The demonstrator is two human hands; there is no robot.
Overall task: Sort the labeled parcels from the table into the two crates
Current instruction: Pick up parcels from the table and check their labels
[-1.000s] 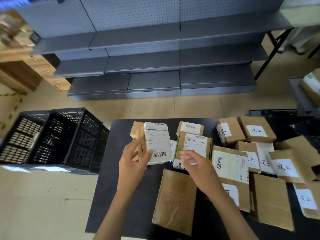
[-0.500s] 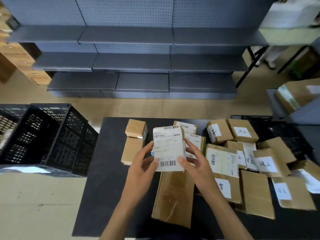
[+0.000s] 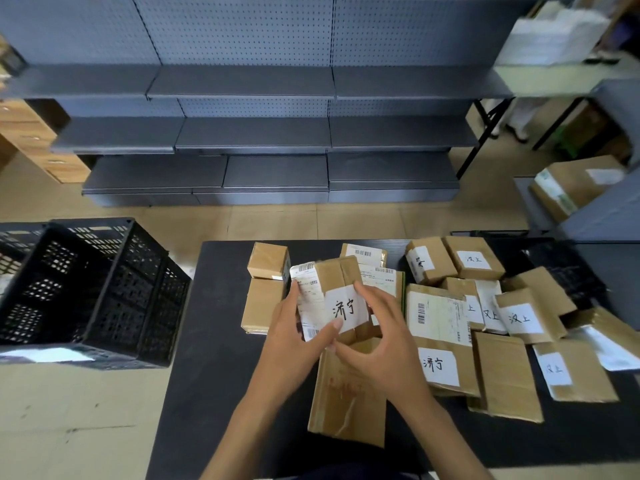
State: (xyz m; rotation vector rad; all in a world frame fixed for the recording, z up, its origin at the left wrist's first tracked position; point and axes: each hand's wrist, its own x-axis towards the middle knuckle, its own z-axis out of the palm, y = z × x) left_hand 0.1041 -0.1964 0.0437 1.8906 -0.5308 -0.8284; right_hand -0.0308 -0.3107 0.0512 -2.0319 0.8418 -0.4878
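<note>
Sorting barely underway: both hands, left hand (image 3: 291,336) and right hand (image 3: 381,336), fingers curled round one parcel (image 3: 330,297) above the table (image 3: 214,327), about a dozen more lying right of it, crates (image 3: 93,292) left of table.

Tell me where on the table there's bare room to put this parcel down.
The table is bare along its left strip, between the black crate and the two small boxes, and down to the near-left corner beside the left hand. From the held parcel rightward, parcels are packed edge to edge.
</note>
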